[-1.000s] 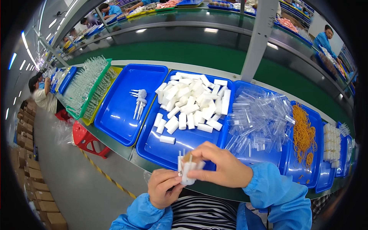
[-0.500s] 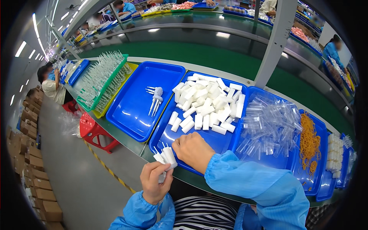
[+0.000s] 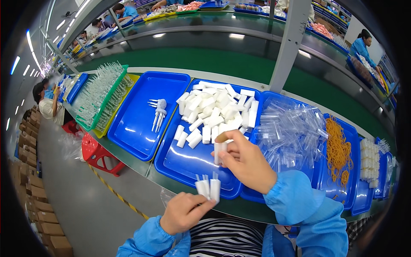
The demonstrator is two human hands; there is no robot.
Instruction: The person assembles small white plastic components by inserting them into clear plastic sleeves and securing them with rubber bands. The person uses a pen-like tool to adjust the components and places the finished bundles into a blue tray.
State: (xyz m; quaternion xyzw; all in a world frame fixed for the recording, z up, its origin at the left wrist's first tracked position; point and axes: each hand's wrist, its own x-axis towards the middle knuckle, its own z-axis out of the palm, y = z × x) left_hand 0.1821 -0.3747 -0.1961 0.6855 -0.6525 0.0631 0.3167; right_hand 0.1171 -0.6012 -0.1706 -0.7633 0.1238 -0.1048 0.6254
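My left hand point(image 3: 185, 212) is closed around a small bunch of white sleeves point(image 3: 208, 188), with thin pale tips sticking up out of them. Between the thumb and fingers of my right hand point(image 3: 250, 165) is one white cylinder point(image 3: 220, 153), held upright over the blue tray point(image 3: 188, 165). Behind it a heap of similar white cylinders point(image 3: 214, 105) fills the tray's far part. The lower ends of the bunch are hidden by my left fingers.
Left of this tray, another blue tray point(image 3: 135, 115) holds a few thin-stemmed pieces point(image 3: 159, 113). Further left stands a green basket point(image 3: 114, 92) of slender clear pieces. To the right lie clear plastic tubes point(image 3: 291, 128) and orange rubber bands point(image 3: 338, 147). A grey post point(image 3: 287, 51) rises behind the trays.
My right hand has moved right and up from beside the bunch, and a white cylinder now shows in its fingers. My left hand has shifted right and slightly down with the bunch.
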